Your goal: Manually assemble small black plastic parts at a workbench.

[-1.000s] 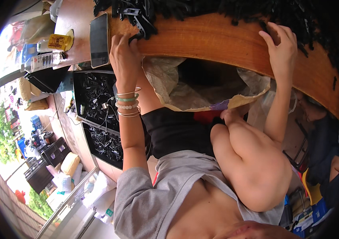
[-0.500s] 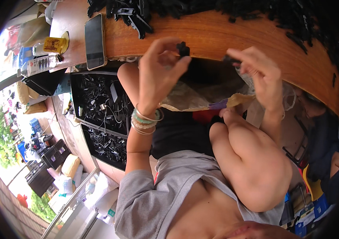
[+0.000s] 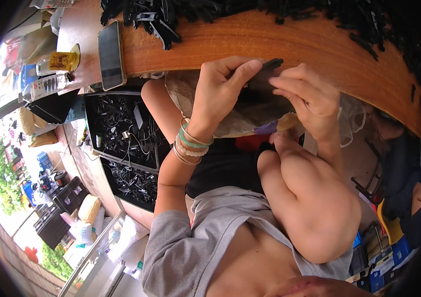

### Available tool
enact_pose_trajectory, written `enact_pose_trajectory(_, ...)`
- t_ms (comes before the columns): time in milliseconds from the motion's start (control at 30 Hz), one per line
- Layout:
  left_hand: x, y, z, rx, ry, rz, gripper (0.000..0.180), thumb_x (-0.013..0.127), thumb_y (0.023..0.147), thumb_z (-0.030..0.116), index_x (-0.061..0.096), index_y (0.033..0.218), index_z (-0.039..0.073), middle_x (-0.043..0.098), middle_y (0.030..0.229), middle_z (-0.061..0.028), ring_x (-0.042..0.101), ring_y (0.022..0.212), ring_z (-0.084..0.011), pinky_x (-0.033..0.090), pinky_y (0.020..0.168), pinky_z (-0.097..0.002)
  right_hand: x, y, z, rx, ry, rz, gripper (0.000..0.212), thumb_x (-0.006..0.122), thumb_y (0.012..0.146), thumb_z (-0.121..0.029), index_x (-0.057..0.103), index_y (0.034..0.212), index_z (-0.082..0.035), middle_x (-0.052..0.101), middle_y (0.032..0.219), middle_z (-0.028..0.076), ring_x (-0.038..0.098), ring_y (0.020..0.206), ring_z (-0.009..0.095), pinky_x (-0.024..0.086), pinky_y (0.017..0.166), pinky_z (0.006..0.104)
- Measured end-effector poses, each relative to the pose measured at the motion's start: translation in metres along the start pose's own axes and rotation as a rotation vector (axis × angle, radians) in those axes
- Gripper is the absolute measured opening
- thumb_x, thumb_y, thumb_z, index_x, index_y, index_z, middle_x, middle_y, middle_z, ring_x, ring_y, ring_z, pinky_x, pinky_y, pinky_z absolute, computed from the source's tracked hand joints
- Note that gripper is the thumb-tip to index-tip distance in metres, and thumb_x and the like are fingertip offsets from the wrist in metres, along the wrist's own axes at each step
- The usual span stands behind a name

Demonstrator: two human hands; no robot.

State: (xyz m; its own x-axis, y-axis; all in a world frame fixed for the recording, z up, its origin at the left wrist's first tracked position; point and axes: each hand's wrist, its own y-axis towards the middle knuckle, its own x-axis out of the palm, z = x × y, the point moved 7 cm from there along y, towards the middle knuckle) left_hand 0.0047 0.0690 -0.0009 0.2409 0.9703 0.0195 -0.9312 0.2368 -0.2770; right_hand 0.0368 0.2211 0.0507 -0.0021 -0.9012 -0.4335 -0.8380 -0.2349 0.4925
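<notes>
Your left hand (image 3: 222,86) is closed around a slim black plastic piece (image 3: 272,63), pinched between thumb and fingers with one end sticking out toward your right. You hold it over the front edge of the wooden table (image 3: 210,39), above the mouth of an open sack (image 3: 176,91). Your right hand (image 3: 314,96) is half curled, its fingertips just beside the piece's free end; whether they touch it or hold anything of their own, you cannot tell from here.

Directly below your hands, the sack hangs between the table edge and your lap. On the tabletop, loose black plastic parts (image 3: 153,27) lie beyond your left hand, and a broader dark heap (image 3: 364,20) spreads along the far side to your right. To your left, a smartphone (image 3: 111,55) lies near the edge, and past it stands a yellow container (image 3: 63,61). Lower on that side are two black trays, the upper one (image 3: 116,92) and the lower one (image 3: 133,204), both filled with small parts; a pale cable (image 3: 130,143) crosses the upper. A clear plastic bag (image 3: 353,121) hangs beyond your right wrist.
</notes>
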Motion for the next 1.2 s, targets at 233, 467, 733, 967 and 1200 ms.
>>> enact_pose_trajectory(233, 0.016, -0.017, 0.026, 0.290, 0.392, -0.172, 0.046, 0.071, 0.078, 0.009, 0.057, 0.119, -0.003, 0.067, 0.090, -0.0192, 0.066, 0.072, -0.0267, 0.050, 0.064, -0.0315, -0.004, -0.002, 0.002, 0.000, -0.049, 0.113, 0.028, 0.072, 0.067, 0.009, 0.066, 0.093, -0.002, 0.064, 0.084, 0.010, 0.063, 0.073, 0.023, 0.051, 0.059, 0.0304)
enact_pose_trajectory(467, 0.020, -0.026, 0.032, 0.486, 0.461, -0.102, 0.037, 0.069, 0.079, 0.005, 0.057, 0.112, -0.005, 0.065, 0.088, -0.0221, 0.065, 0.077, -0.0366, 0.051, 0.064, -0.0366, -0.003, -0.004, 0.004, 0.016, 0.062, 0.110, 0.026, 0.071, 0.070, 0.009, 0.066, 0.093, -0.002, 0.064, 0.084, 0.010, 0.063, 0.071, 0.021, 0.051, 0.060, 0.0282)
enact_pose_trajectory(733, 0.018, -0.029, 0.039, 0.602, 0.510, -0.109, 0.036, 0.071, 0.076, 0.006, 0.060, 0.109, -0.004, 0.066, 0.085, -0.0195, 0.065, 0.068, -0.0325, 0.052, 0.059, -0.0332, -0.006, -0.003, 0.004, 0.099, 0.053, 0.137, 0.039, 0.067, 0.071, 0.009, 0.064, 0.108, -0.002, 0.063, 0.096, 0.013, 0.061, 0.075, 0.021, 0.051, 0.065, 0.0274)
enact_pose_trajectory(967, 0.022, -0.029, 0.040, 0.625, 0.519, -0.130, 0.033, 0.070, 0.076, 0.004, 0.061, 0.107, -0.002, 0.067, 0.083, -0.0175, 0.065, 0.069, -0.0321, 0.052, 0.059, -0.0337, -0.002, -0.009, 0.007, 0.124, 0.096, 0.089, 0.037, 0.064, 0.069, 0.015, 0.064, 0.103, -0.001, 0.064, 0.093, 0.012, 0.062, 0.078, 0.022, 0.053, 0.066, 0.0296)
enact_pose_trajectory(1200, 0.019, -0.025, 0.030, 0.566, 0.456, -0.139, 0.033, 0.070, 0.076, 0.005, 0.062, 0.107, -0.002, 0.067, 0.086, -0.0187, 0.065, 0.070, -0.0323, 0.052, 0.061, -0.0346, -0.003, -0.013, 0.009, 0.159, 0.041, 0.118, 0.033, 0.067, 0.067, 0.013, 0.066, 0.096, -0.001, 0.065, 0.090, 0.010, 0.062, 0.077, 0.021, 0.052, 0.065, 0.0289)
